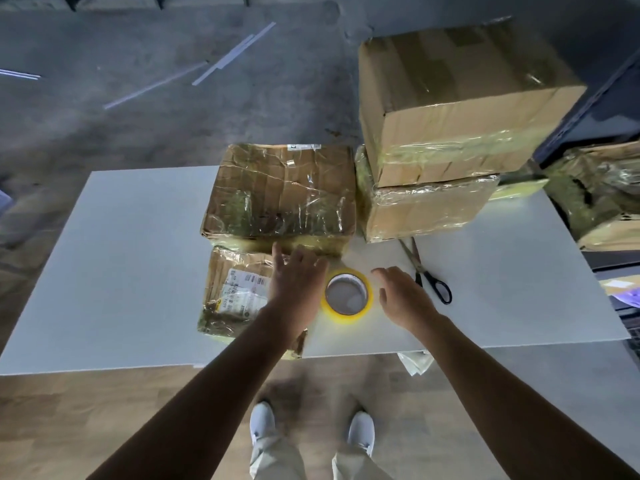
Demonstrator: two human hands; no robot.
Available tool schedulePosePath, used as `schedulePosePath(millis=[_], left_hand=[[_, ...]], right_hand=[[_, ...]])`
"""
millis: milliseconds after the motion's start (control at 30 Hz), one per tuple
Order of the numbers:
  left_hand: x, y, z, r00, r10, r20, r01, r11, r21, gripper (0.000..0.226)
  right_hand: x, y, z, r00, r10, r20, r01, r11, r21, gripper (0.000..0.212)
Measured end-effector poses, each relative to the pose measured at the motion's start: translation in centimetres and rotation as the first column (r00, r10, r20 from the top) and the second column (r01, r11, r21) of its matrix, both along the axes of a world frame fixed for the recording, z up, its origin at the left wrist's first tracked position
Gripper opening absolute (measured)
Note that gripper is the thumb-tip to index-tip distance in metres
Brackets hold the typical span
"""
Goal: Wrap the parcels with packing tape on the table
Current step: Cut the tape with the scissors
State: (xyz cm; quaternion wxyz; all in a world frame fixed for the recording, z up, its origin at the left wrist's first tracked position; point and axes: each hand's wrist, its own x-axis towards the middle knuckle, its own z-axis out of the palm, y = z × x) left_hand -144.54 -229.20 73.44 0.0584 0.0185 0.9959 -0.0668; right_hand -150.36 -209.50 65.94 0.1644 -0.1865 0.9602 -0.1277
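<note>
- Yellow tape roll point(341, 315) lies flat on the white table point(138, 254), hole up, right between the two hands, and neither hand grips it.
- Left hand point(294, 271): fingers spread and fairly straight, empty, reaching over the near edge of the parcels. Whether the fingertips touch the wrap, I cannot tell.
- Right hand point(401, 296): fingers loosely bent, empty, just to the right of the roll with a thin strip of table between them.
- The key relation: the roll sits just right of the left hand and just left of the right. Lying flat, it has no long axis to line up with. The left hand's edge meets the rim in this view, so it looks a shade nearer, though its height above the roll is unclear.
- My read: the pickup comes next, and either hand could close on the rim.
- Under the left forearm lies a flat labelled parcel point(235, 292), with a bigger parcel point(280, 192) touching it behind.
- Further right is a wrapped parcel point(426, 209) with a large box point(450, 98) stacked on top.
- All are closed and glossy with film, so their contents are hidden.
- Scissors point(426, 271) lie just beyond the right hand, handles towards the person.
</note>
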Motion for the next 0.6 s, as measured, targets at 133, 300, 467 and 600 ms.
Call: schedulePosePath(millis=[133,300,467,600], left_hand=[[0.1,-0.6,0.3,0.998,0.064,0.004,-0.065,0.995,0.071,0.030],[0.6,-0.9,0.5,0.991,0.133,0.029,-0.134,0.991,0.027,0.038],[1.0,0.1,0.3,0.990,0.129,0.052,-0.126,0.991,-0.046,0.045],[2.3,2.5,-0.1,0.998,0.007,-0.054,-0.002,0.996,0.094,0.036]], right_hand=[[-0.4,1.6,0.4,0.986,-0.119,-0.118,0.130,0.987,0.096,0.039],[-0.6,3.7,0.2,0.947,-0.305,-0.099,0.320,0.925,0.205,0.040],[-0.7,4.4,-0.7,0.923,-0.383,0.018,0.370,0.902,0.221,0.044],[-0.8,4.1,-1.2,0.919,-0.392,-0.034,0.386,0.880,0.277,0.039]])
